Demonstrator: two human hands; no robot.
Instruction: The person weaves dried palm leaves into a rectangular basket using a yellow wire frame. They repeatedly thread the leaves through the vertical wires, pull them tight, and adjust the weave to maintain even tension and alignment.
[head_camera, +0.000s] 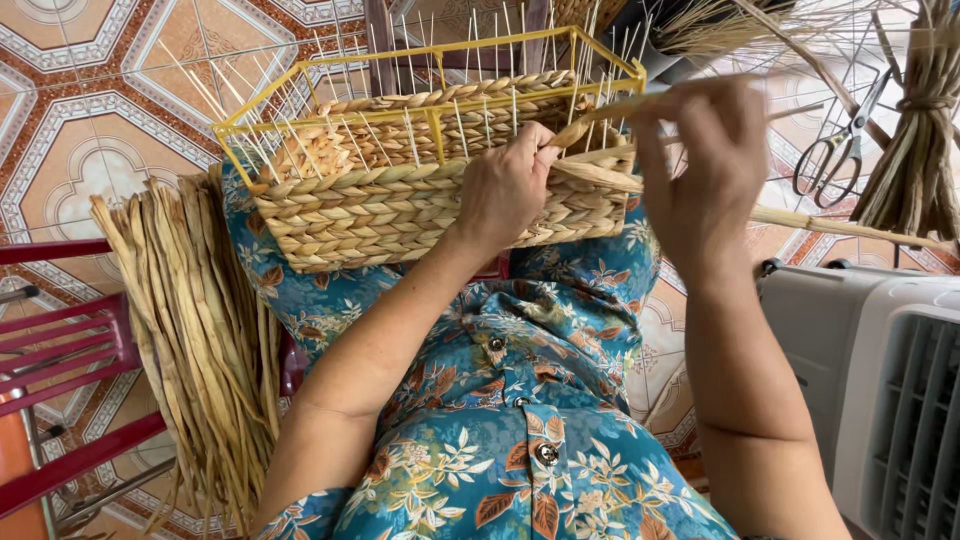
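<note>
A half-woven straw basket (390, 205) rests on my lap, built around a yellow wire frame (300, 85) with thin white upright stakes. My left hand (505, 185) presses on the basket's near right rim and pinches the woven strand there. My right hand (700, 160) is raised at the basket's right corner, shut on a dried straw strand (850, 228) that runs from the rim out to the right. The hand is a little blurred.
A bundle of dried straw strands (200, 340) hangs at my left, over a red metal chair (70, 350). Scissors (835, 150) and a tied straw bundle (915, 150) lie on the patterned tile floor at right. A grey-white fan unit (880, 380) stands at lower right.
</note>
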